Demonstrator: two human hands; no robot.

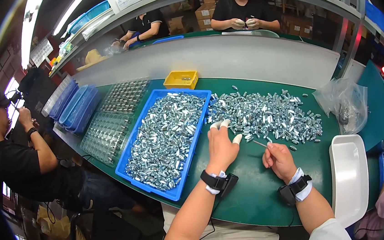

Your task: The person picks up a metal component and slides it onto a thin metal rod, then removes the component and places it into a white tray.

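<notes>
A loose heap of small shiny silver metal cylinders (265, 118) is spread over the green table. My left hand (221, 145), with white finger covers on its fingertips, reaches to the heap's near left edge. Its thumb stands apart from the fingers, and no part shows between them. My right hand (279, 159) pinches a thin metal rod (260, 143), whose tip points left toward my left thumb. To the left, a blue tray (178, 190) is filled with the same kind of cylinders.
Clear plastic blister trays (107, 139) lie beyond the blue tray, near a small yellow bin (174, 81). At the right stand a white tray (364, 169) and a clear plastic bag (343, 102). Blue baskets (79, 111) stack far left. Other people sit or stand around.
</notes>
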